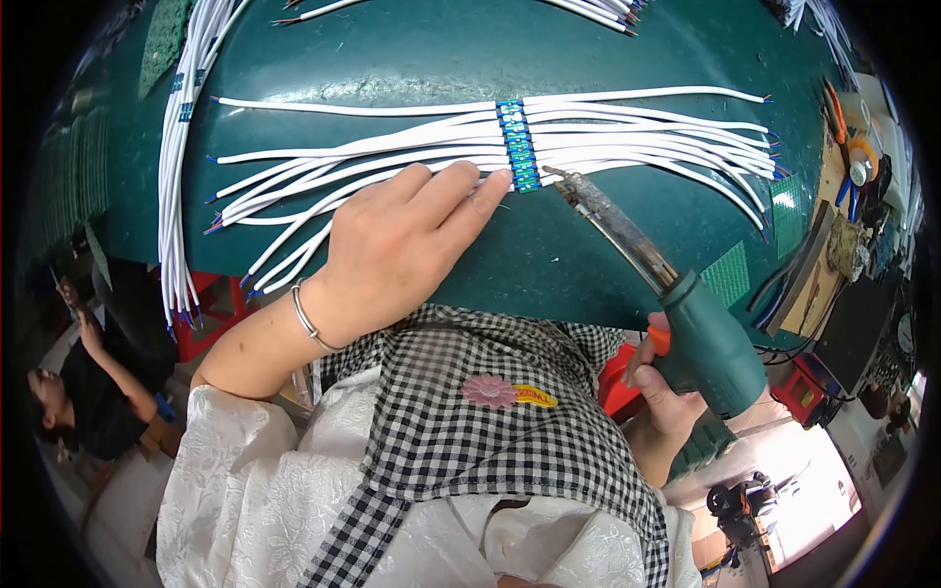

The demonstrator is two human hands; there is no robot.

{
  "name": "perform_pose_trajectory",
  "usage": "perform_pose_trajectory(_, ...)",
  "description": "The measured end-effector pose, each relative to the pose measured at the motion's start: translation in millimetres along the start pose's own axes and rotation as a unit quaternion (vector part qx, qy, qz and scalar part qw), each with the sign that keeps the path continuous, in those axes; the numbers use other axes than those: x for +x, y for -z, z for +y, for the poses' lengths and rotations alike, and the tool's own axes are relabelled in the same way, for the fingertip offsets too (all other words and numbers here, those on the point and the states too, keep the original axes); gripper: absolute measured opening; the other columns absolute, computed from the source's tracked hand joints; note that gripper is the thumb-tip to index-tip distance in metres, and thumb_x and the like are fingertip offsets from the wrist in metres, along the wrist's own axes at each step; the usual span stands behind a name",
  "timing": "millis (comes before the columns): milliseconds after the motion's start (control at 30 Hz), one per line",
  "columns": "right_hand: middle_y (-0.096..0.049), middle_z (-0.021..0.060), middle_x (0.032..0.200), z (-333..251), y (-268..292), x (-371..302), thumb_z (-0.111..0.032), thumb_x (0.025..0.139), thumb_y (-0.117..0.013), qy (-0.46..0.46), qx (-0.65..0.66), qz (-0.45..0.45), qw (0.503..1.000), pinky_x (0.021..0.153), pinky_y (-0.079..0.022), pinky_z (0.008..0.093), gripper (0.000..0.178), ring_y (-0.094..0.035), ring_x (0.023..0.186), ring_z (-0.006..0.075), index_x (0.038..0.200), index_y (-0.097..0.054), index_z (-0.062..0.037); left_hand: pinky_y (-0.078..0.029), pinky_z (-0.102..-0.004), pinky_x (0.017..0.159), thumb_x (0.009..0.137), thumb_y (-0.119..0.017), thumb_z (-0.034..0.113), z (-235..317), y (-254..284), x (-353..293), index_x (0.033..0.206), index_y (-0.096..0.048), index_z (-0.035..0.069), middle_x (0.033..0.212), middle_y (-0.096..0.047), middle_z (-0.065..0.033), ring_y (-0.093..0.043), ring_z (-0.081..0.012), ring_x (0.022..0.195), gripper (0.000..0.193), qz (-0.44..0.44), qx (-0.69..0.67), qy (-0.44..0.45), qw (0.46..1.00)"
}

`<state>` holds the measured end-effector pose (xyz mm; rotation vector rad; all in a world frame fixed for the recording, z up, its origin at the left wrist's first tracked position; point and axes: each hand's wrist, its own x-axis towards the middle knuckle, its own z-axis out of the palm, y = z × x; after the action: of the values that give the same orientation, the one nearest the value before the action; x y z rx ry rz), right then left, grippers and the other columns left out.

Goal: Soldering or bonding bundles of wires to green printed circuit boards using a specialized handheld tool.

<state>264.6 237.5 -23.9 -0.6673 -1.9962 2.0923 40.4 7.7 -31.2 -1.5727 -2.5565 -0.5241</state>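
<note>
A narrow strip of small blue-green circuit boards (518, 147) lies on the green mat, with white cables (637, 132) running out from both sides. My left hand (392, 245) rests over the left-hand cables, its fingers curled and closed on a white cable beside the strip's near end. In my right hand (668, 397) is a green soldering gun (720, 343) with an orange trigger, the fingers wrapped round its handle and partly hidden behind it. Its dark metal tip points at the near right end of the strip, close to the cable joints; contact cannot be made out.
Another bundle of white cables (174, 196) lies along the left, and more cables (598, 12) sit at the far edge. Orange-handled pliers (836, 113) and a solder reel (863, 162) stand at the right. Green board pieces (725, 274) lie near the gun. A co-worker (98, 392) sits at left.
</note>
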Motion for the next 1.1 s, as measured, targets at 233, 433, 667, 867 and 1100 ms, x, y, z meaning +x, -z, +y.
perform_pose_trajectory(233,-0.06,0.0105,0.076,10.9,7.4,0.0,0.002,0.076,-0.076,0.053,-0.101,-0.088,0.99,0.054,-0.046,0.0261,0.051,-0.056,0.058,0.0167,0.122,-0.056,0.0107,-0.05,-0.0286,0.055,0.075,-0.064,0.0,1.4,-0.2,4.0,0.121,-0.069,0.012,0.097,-0.063,-0.0033,-0.063,-0.0168,0.073,0.048,-0.052,-0.039,0.034,0.997)
perform_pose_trajectory(433,-0.067,0.0068,0.083,0.5,-4.4,1.1,-0.007,0.08,-0.079,-0.016,-0.072,-0.043,0.996,0.065,-0.048,0.0327,0.026,-0.062,0.07,0.0196,0.102,-0.069,0.0043,-0.05,-0.0287,0.055,0.075,-0.063,0.001,1.6,-0.8,2.0,0.121,-0.069,0.013,0.097,-0.063,-0.0034,-0.063,-0.017,0.074,0.048,-0.056,-0.035,0.034,0.997)
perform_pose_trajectory(667,-0.069,0.0075,0.087,5.5,0.2,-5.0,-0.006,0.077,-0.081,-0.039,-0.068,-0.032,0.996,0.068,-0.049,0.033,0.029,-0.063,0.074,0.021,0.102,-0.07,0.0031,-0.05,-0.0288,0.055,0.075,-0.064,0.003,1.5,-0.4,2.8,0.122,-0.068,0.012,0.098,-0.062,-0.0034,-0.061,-0.0168,0.071,0.048,-0.061,-0.022,0.016,0.998)
perform_pose_trajectory(867,-0.071,0.0104,0.092,1.0,4.6,-4.5,-0.007,0.066,-0.082,0.075,-0.347,-0.052,0.933,0.07,-0.051,0.0374,0.034,-0.066,0.078,0.0277,0.099,-0.073,-0.0051,-0.049,-0.0289,0.055,0.074,-0.066,0.004,3.4,-1.8,3.0,0.122,-0.068,0.01,0.098,-0.062,-0.0038,-0.059,-0.0162,0.071,0.049,-0.044,-0.019,0.007,0.999)
perform_pose_trajectory(1100,-0.069,0.0089,0.086,2.6,3.4,-1.2,-0.01,0.065,-0.082,0.083,-0.279,-0.056,0.955,0.062,-0.05,0.0321,0.038,-0.061,0.063,0.0259,0.101,-0.074,-0.0064,-0.048,-0.0284,0.055,0.073,-0.067,0.005,4.6,-1.6,3.7,0.122,-0.068,0.009,0.098,-0.061,-0.0026,-0.057,-0.0152,0.069,0.048,-0.041,-0.006,0.002,0.999)
